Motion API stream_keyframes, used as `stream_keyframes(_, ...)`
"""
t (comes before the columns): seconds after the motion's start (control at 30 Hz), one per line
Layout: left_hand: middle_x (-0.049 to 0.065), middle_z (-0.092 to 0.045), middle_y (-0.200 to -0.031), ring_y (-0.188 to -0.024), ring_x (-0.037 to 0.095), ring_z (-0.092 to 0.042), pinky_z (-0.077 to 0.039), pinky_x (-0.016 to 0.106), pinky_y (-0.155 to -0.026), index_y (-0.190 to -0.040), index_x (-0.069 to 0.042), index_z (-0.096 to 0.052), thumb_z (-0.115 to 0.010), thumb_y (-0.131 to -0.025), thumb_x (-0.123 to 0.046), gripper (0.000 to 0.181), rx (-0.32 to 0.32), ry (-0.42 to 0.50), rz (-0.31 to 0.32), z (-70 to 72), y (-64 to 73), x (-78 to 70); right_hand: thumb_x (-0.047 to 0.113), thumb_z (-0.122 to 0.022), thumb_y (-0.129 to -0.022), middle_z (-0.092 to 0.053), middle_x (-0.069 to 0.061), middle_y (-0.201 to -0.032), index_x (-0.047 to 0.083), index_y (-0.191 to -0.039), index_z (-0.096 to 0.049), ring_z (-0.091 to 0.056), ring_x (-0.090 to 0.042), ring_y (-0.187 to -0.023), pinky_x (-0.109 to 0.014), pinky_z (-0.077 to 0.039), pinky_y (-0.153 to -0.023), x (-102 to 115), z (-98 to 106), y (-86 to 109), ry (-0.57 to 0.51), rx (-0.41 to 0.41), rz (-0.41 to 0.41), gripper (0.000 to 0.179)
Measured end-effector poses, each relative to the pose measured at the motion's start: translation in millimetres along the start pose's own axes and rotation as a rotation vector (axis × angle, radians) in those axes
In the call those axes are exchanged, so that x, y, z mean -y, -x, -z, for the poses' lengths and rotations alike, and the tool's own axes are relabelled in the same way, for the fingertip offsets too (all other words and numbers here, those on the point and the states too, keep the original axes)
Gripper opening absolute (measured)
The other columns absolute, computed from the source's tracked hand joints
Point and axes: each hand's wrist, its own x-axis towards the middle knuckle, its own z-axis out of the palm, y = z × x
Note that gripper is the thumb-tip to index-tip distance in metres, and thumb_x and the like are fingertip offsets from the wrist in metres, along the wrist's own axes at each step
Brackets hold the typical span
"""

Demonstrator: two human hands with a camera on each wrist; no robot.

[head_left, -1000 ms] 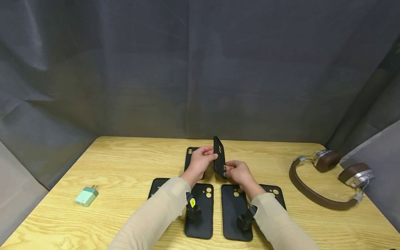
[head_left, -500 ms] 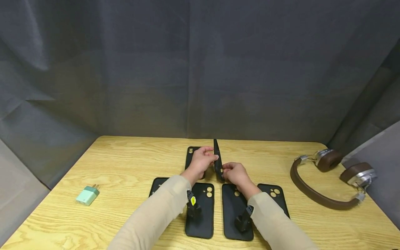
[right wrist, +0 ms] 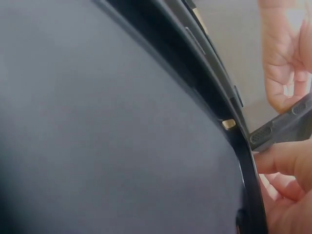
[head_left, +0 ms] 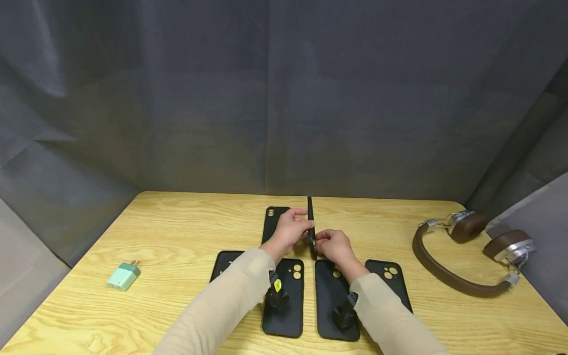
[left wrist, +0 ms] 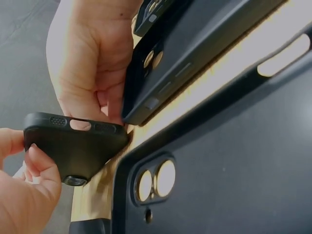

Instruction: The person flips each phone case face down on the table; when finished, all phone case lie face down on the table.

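Above the table, a black phone case point(head_left: 311, 222) stands upright and edge-on to the head view. Its end with the charging-port cutout and speaker holes shows in the left wrist view, along with a round camera opening. My left hand point(head_left: 289, 230) pinches its left side between thumb and fingers. The fingers of my right hand point(head_left: 335, 246) are curled at its lower end, pinching it. Beneath my left hand lies another black phone case point(head_left: 271, 224), partly covered. Under my forearms are a phone case point(head_left: 284, 320) and, to the right, a phone case point(head_left: 326, 296).
A further phone case point(head_left: 224, 261) is half hidden by my left sleeve, and one more phone case point(head_left: 392, 278) by my right sleeve. Brown headphones point(head_left: 452, 281) lie at the table's right. A green plug adapter point(head_left: 124, 276) sits left. A dark curtain point(head_left: 266, 98) hangs behind.
The held phone case has turned from showing its broad face with cutouts to edge-on, and shifted slightly right. My left hand has moved slightly right with it. Both hands keep hold.
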Motion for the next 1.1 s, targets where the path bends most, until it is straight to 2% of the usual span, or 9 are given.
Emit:
stream_keyframes(0.13, 0.003, -0.052, -0.082, -0.061, 0.012, -0.051, -0.051, 0.033, -0.068, -0.122, 0.001, -0.051, -0.063, -0.085, -0.005, 0.040, -0.003, 0.001, 0.002, -2.6, 0.0, 0.4, -0.002, -0.058, -0.081, -0.064, -0.013, -0.086, -0.005, -0.102, -0.064, -0.055, -0.017, -0.070, -0.024, -0.044, -0.058, 1, 3, 2.5, -0.040, 0.006, -0.004, 0.022)
stream_keyframes(0.33, 0.003, -0.050, -0.082, -0.060, 0.012, -0.049, -0.048, 0.026, -0.061, -0.122, 0.002, -0.050, -0.063, -0.084, -0.005, 0.040, -0.014, 0.003, -0.019, -4.3, 1.6, 2.6, 0.003, -0.054, -0.086, -0.063, -0.014, -0.088, -0.006, -0.115, -0.059, -0.059, -0.016, -0.071, -0.027, -0.048, -0.063, 6, 14, 10.6, -0.200, 0.016, -0.038, 0.030)
stream_keyframes(0.4, 0.003, -0.049, -0.082, -0.061, 0.012, -0.049, -0.048, 0.028, -0.062, -0.121, 0.003, -0.050, -0.063, -0.084, -0.005, 0.040, -0.020, 0.003, -0.029, -4.6, 1.7, 4.0, 0.005, -0.053, -0.088, -0.063, -0.017, -0.094, -0.006, -0.117, -0.057, -0.062, -0.017, -0.074, -0.028, -0.051, -0.067, 9, 18, 14.3, -0.253, 0.013, -0.050, 0.031)
stream_keyframes(0.5, 0.004, -0.050, -0.082, -0.061, 0.012, -0.049, -0.049, 0.029, -0.063, -0.121, 0.002, -0.050, -0.063, -0.085, -0.005, 0.040, -0.029, 0.003, -0.037, -4.5, 1.4, 5.9, 0.007, -0.051, -0.091, -0.059, -0.023, -0.108, -0.007, -0.122, -0.054, -0.064, -0.025, -0.088, -0.033, -0.053, -0.077, 12, 22, 20.8, -0.310, 0.025, -0.050, 0.034)
stream_keyframes(0.6, 0.004, -0.051, -0.082, -0.061, 0.013, -0.050, -0.049, 0.029, -0.064, -0.121, 0.002, -0.050, -0.063, -0.085, -0.005, 0.039, -0.029, -0.001, -0.037, -4.5, 1.4, 6.0, 0.010, -0.051, -0.092, -0.055, -0.025, -0.118, -0.007, -0.125, -0.051, -0.060, -0.032, -0.102, -0.038, -0.050, -0.086, 16, 24, 27.7, -0.330, 0.054, -0.037, 0.037)
stream_keyframes(0.7, 0.004, -0.052, -0.083, -0.063, 0.015, -0.051, -0.049, 0.030, -0.064, -0.122, 0.001, -0.050, -0.063, -0.085, -0.006, 0.039, -0.023, -0.012, -0.029, -4.8, 1.3, 5.3, 0.010, -0.053, -0.091, -0.053, -0.024, -0.121, -0.007, -0.127, -0.049, -0.058, -0.034, -0.107, -0.041, -0.048, -0.090, 17, 23, 32.6, -0.336, 0.082, -0.016, 0.040)
stream_keyframes(0.97, 0.006, -0.053, -0.085, -0.061, 0.014, -0.051, -0.050, 0.034, -0.067, -0.122, 0.000, -0.049, -0.062, -0.086, -0.007, 0.039, -0.017, -0.029, -0.024, -7.1, 0.4, 4.9, 0.010, -0.060, -0.086, -0.057, -0.022, -0.113, -0.007, -0.122, -0.052, -0.061, -0.032, -0.100, -0.041, -0.050, -0.086, 19, 16, 38.4, -0.351, 0.089, 0.027, 0.041)
stream_keyframes(1.1, 0.005, -0.053, -0.083, -0.059, 0.012, -0.050, -0.048, 0.028, -0.061, -0.122, -0.001, -0.050, -0.063, -0.086, -0.007, 0.039, -0.024, -0.030, -0.032, -8.5, 1.5, 5.7, 0.012, -0.063, -0.084, -0.060, -0.017, -0.106, -0.005, -0.116, -0.057, -0.062, -0.027, -0.093, -0.037, -0.051, -0.080, 19, 11, 38.3, -0.326, 0.063, 0.023, 0.036)
